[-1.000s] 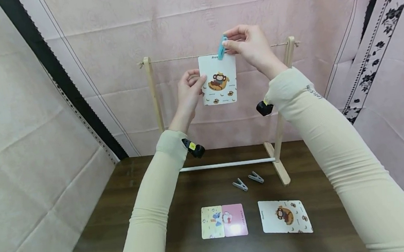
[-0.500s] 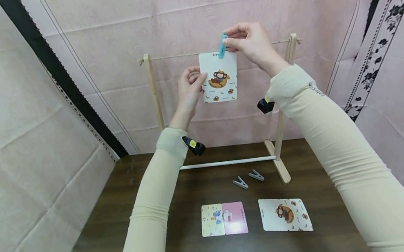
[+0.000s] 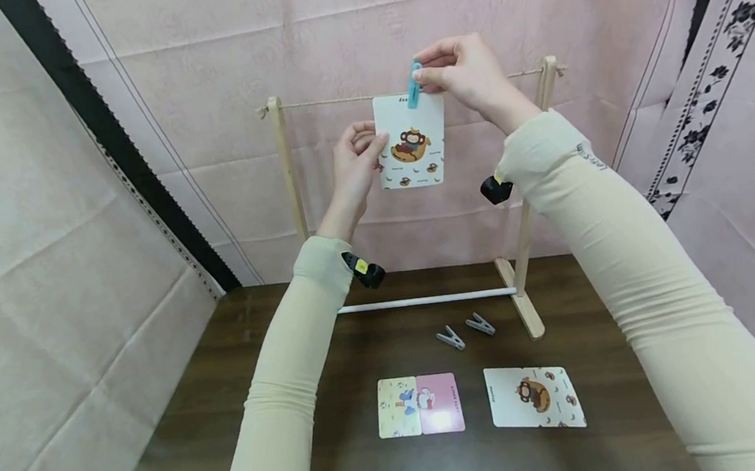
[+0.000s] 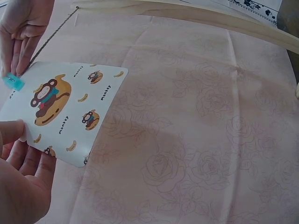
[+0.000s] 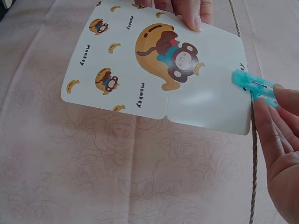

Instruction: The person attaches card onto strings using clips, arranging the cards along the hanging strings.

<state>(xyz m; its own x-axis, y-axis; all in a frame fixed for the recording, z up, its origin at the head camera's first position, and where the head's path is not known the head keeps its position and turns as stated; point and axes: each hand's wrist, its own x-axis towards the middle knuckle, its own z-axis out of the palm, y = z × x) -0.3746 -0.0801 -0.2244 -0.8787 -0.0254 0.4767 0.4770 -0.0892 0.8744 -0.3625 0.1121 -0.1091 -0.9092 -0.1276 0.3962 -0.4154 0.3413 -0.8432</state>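
A white card with a monkey print (image 3: 410,147) hangs upright against the cord (image 3: 336,102) of a wooden stand. My left hand (image 3: 354,163) pinches the card's left edge between thumb and fingers. At the card's top edge, my right hand (image 3: 468,80) pinches a blue clothespin (image 3: 413,86). In the right wrist view the jaws of this clothespin (image 5: 250,81) sit over the card's top edge, right by the cord (image 5: 254,163). The left wrist view shows the thumb of my left hand (image 4: 25,182) in front of the card (image 4: 70,105).
Two grey clothespins (image 3: 450,337) lie on the dark table (image 3: 289,444), near the foot (image 3: 527,312) of the stand. In front of them lie a yellow and pink card (image 3: 419,405) and another monkey card (image 3: 535,397). A white rod (image 3: 426,300) joins the stand low down.
Both hands keep their hold on the card and the clothespin. The whole head view has shifted slightly; the clothespin looks a little more upright. Nothing is let go.
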